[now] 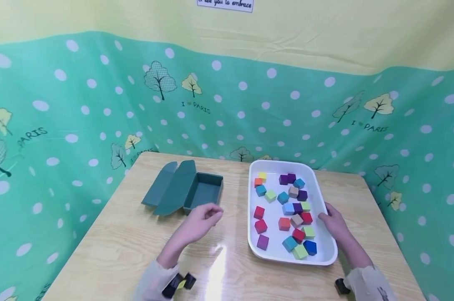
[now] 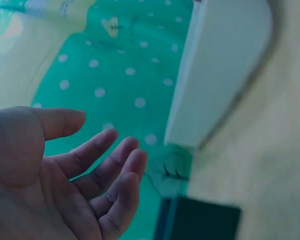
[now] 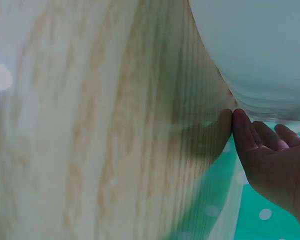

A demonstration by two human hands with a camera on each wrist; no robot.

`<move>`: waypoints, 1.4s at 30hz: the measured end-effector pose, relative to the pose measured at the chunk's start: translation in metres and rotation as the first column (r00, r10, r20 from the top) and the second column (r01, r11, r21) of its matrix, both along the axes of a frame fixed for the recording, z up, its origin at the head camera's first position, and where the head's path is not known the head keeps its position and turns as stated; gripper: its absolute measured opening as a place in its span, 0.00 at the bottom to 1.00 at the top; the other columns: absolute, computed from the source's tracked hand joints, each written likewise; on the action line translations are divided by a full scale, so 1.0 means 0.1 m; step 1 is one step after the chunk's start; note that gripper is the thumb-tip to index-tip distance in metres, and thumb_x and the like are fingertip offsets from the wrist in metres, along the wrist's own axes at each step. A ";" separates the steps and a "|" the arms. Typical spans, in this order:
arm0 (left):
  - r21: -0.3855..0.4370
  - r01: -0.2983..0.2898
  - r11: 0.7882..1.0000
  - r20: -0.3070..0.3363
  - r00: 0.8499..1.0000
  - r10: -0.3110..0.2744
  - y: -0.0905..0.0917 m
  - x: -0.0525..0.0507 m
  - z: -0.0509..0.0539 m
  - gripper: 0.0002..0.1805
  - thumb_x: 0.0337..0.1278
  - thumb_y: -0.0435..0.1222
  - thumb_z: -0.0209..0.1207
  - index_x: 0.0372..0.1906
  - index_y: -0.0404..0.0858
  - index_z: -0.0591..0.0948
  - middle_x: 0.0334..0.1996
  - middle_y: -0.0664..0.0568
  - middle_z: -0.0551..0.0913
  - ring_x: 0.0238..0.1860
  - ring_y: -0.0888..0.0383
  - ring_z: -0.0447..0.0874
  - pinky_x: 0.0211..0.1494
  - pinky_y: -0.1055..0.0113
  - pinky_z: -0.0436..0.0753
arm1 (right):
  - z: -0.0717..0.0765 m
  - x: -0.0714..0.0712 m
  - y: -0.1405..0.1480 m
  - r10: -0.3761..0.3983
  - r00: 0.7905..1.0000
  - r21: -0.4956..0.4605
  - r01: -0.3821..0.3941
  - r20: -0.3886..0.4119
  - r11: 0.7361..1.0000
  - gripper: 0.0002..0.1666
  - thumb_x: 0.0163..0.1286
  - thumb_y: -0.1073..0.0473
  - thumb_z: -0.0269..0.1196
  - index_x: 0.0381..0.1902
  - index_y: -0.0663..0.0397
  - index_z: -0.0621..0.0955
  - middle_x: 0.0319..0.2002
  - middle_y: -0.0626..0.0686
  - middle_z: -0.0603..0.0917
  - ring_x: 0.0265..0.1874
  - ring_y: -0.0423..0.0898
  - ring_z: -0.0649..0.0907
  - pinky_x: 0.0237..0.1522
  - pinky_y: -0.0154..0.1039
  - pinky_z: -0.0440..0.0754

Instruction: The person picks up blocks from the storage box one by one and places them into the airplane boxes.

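A white rectangular tray (image 1: 272,217) holds several small coloured cubes, among them a red cube (image 1: 261,226), a blue cube (image 1: 310,247) and a yellow cube (image 1: 262,176). My right hand (image 1: 336,223) grips the tray's right side, thumb at the rim; in the right wrist view its fingers (image 3: 244,131) lie against the outer wall. Over the table, left of the tray, hovers my left hand (image 1: 201,222), its fingers loosely bent and holding nothing. Just beyond it lies a dark green box (image 1: 207,193), its lid folded back to the left. The left hand hides the box's near corner.
Underneath is a light wooden table (image 1: 110,246) with a bright reflection near its front. A green dotted curtain (image 1: 242,108) with printed trees hangs behind the table and along both sides.
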State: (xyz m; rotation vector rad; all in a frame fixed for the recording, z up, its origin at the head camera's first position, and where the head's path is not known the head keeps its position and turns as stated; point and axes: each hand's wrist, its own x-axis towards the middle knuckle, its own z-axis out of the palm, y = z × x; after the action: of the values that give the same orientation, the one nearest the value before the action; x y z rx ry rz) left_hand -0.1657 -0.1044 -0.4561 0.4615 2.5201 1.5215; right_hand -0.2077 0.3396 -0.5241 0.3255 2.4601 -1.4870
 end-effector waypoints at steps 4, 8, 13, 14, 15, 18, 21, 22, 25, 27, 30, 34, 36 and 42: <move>-0.069 0.033 0.997 -0.037 0.999 -0.036 0.37 -0.35 0.20 0.16 0.70 0.44 0.55 0.52 0.38 0.81 0.41 0.55 0.82 0.40 0.58 0.80 0.42 0.63 0.80 | 0.01 -0.04 0.02 -0.003 1.000 -0.022 0.002 -0.018 1.000 0.38 0.76 0.57 0.46 0.78 0.49 0.45 0.74 0.66 0.51 0.67 0.67 0.62 0.53 0.53 0.75; -0.156 0.035 0.987 -0.010 0.999 -0.037 0.72 -0.72 0.28 0.17 0.69 0.46 0.54 0.52 0.40 0.81 0.40 0.55 0.81 0.40 0.58 0.78 0.41 0.64 0.79 | -0.01 -0.09 0.00 -0.001 0.999 -0.049 0.000 -0.039 0.999 0.39 0.75 0.59 0.47 0.78 0.47 0.47 0.74 0.64 0.51 0.68 0.67 0.62 0.53 0.53 0.75; -0.278 0.020 0.960 -0.021 0.999 -0.027 1.07 -1.15 0.22 0.16 0.68 0.47 0.55 0.48 0.41 0.81 0.35 0.55 0.81 0.31 0.58 0.78 0.32 0.66 0.78 | -0.05 -0.10 -0.03 -0.011 0.999 -0.054 0.008 -0.043 0.999 0.39 0.74 0.59 0.48 0.78 0.48 0.48 0.74 0.65 0.52 0.67 0.66 0.62 0.54 0.53 0.75; -0.303 0.013 0.953 -0.022 1.000 -0.021 1.12 -1.22 0.20 0.16 0.68 0.47 0.56 0.49 0.40 0.81 0.35 0.54 0.81 0.30 0.58 0.78 0.31 0.66 0.78 | -0.06 -0.10 -0.04 -0.013 0.999 -0.052 0.011 -0.043 0.999 0.39 0.74 0.59 0.48 0.78 0.49 0.48 0.74 0.65 0.53 0.68 0.66 0.62 0.55 0.53 0.75; -0.325 0.006 0.946 -0.023 1.000 -0.014 1.17 -1.28 0.18 0.16 0.67 0.46 0.56 0.49 0.40 0.81 0.36 0.54 0.81 0.30 0.58 0.77 0.31 0.67 0.77 | -0.07 -0.09 -0.04 -0.017 0.999 -0.053 0.014 -0.041 0.998 0.39 0.74 0.59 0.48 0.78 0.49 0.48 0.74 0.65 0.53 0.68 0.66 0.62 0.55 0.53 0.74; -0.402 -0.015 0.916 -0.037 0.999 0.000 1.28 -1.45 0.11 0.16 0.66 0.43 0.58 0.52 0.38 0.79 0.38 0.53 0.81 0.31 0.59 0.77 0.33 0.67 0.77 | -0.09 -0.08 -0.05 -0.030 0.999 -0.054 0.027 -0.039 0.998 0.39 0.74 0.60 0.49 0.78 0.49 0.49 0.74 0.65 0.54 0.67 0.66 0.63 0.54 0.52 0.75; -0.481 -0.035 0.876 -0.066 0.998 0.004 1.37 -1.59 0.05 0.11 0.65 0.39 0.58 0.47 0.37 0.80 0.35 0.52 0.80 0.28 0.59 0.78 0.32 0.68 0.77 | -0.10 -0.08 -0.06 -0.043 0.999 -0.060 0.042 -0.028 0.997 0.39 0.74 0.59 0.49 0.78 0.47 0.49 0.73 0.64 0.55 0.67 0.65 0.64 0.52 0.52 0.77; -0.514 -0.036 0.857 -0.082 0.997 -0.007 1.41 -1.64 0.02 0.09 0.64 0.38 0.58 0.44 0.37 0.80 0.32 0.51 0.79 0.27 0.59 0.77 0.30 0.67 0.76 | -0.11 -0.07 -0.06 -0.045 0.999 -0.060 0.044 -0.025 0.997 0.39 0.74 0.58 0.49 0.78 0.47 0.49 0.73 0.64 0.55 0.66 0.65 0.65 0.52 0.51 0.77; -0.601 -0.022 0.799 -0.125 0.990 -0.067 1.53 -1.78 -0.05 0.03 0.61 0.34 0.59 0.33 0.39 0.79 0.25 0.52 0.76 0.22 0.58 0.75 0.26 0.67 0.74 | -0.11 -0.06 -0.06 -0.060 0.998 -0.061 0.059 -0.009 0.996 0.39 0.74 0.58 0.50 0.78 0.46 0.49 0.73 0.64 0.55 0.66 0.65 0.66 0.50 0.51 0.78; -0.659 -0.003 0.753 -0.150 0.980 -0.128 1.62 -1.86 -0.10 0.06 0.59 0.33 0.60 0.28 0.41 0.76 0.23 0.53 0.74 0.23 0.59 0.73 0.26 0.67 0.73 | -0.10 -0.04 -0.05 -0.067 0.998 -0.053 0.067 -0.007 0.996 0.39 0.74 0.58 0.49 0.78 0.46 0.49 0.73 0.64 0.55 0.66 0.66 0.66 0.50 0.51 0.78; -0.699 0.019 0.715 -0.165 0.968 -0.187 1.73 -1.96 -0.15 0.05 0.58 0.32 0.60 0.28 0.41 0.77 0.25 0.54 0.77 0.26 0.58 0.73 0.31 0.67 0.74 | -0.09 -0.03 -0.03 -0.077 0.997 -0.057 0.076 -0.013 0.995 0.38 0.74 0.58 0.49 0.78 0.47 0.50 0.73 0.64 0.55 0.65 0.65 0.66 0.50 0.51 0.78; -0.716 0.033 0.697 -0.150 0.968 -0.201 1.82 -2.06 -0.15 0.03 0.59 0.31 0.60 0.34 0.41 0.82 0.34 0.54 0.81 0.32 0.59 0.75 0.40 0.68 0.76 | -0.08 -0.04 0.00 -0.076 0.997 -0.079 0.074 -0.024 0.994 0.38 0.73 0.58 0.50 0.78 0.47 0.51 0.73 0.64 0.56 0.65 0.65 0.67 0.50 0.49 0.79; -0.730 0.037 0.682 -0.146 0.967 -0.210 1.85 -2.09 -0.12 0.04 0.60 0.31 0.60 0.38 0.41 0.83 0.38 0.54 0.82 0.34 0.59 0.76 0.42 0.69 0.77 | -0.07 -0.04 0.00 -0.078 0.997 -0.091 0.075 -0.027 0.993 0.39 0.73 0.59 0.50 0.78 0.47 0.51 0.73 0.64 0.56 0.65 0.65 0.67 0.48 0.49 0.80; -0.788 0.058 0.613 -0.142 0.952 -0.271 1.87 -2.08 -0.07 0.05 0.62 0.33 0.59 0.42 0.41 0.82 0.36 0.54 0.82 0.34 0.60 0.76 0.43 0.69 0.77 | -0.05 -0.03 0.01 -0.082 0.996 -0.105 0.079 -0.029 0.991 0.38 0.73 0.59 0.50 0.78 0.47 0.51 0.73 0.64 0.57 0.64 0.65 0.68 0.47 0.48 0.81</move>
State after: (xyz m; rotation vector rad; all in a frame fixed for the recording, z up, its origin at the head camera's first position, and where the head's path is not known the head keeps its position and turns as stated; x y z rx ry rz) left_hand -0.3733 0.0825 -0.4632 0.7290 2.8836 0.1902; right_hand -0.2104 0.3407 -0.5295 0.3867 2.4106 -1.6591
